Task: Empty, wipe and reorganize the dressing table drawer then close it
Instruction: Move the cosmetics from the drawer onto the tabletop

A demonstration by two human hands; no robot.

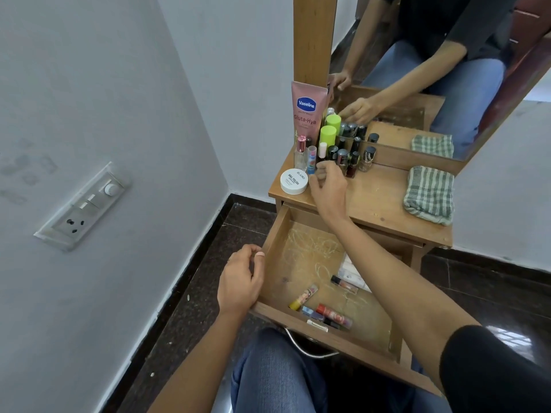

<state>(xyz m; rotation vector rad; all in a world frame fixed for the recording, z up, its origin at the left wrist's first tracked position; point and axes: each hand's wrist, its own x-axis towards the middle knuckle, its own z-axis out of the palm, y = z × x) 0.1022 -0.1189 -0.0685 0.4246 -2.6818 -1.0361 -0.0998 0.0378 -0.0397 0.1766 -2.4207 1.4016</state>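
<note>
The wooden drawer (272, 234) is pulled out and holds a yellow-ended lip balm (304, 296), a dark-capped gloss tube (344, 284), red tubes (334, 315) and a white packet (354, 274). My right hand (328, 189) reaches over the drawer to the table top (375, 201). Its curled fingertips pinch the base of an upright lip balm tube (312, 156) beside the white nail-polish-remover jar (294, 180). My left hand (240, 278) hangs loosely curled against the drawer's left outer side and holds nothing. A green checked cloth (429, 195) lies folded at the table's right.
At the table's back left stand a pink Vaseline tube (307, 108), a green-capped bottle (328, 135), a perfume bottle (301, 153) and several nail polish bottles (347, 159) against the mirror (447, 70). A wall with a switch panel (86, 204) is on the left. My knee sits under the drawer's metal handle (310, 351).
</note>
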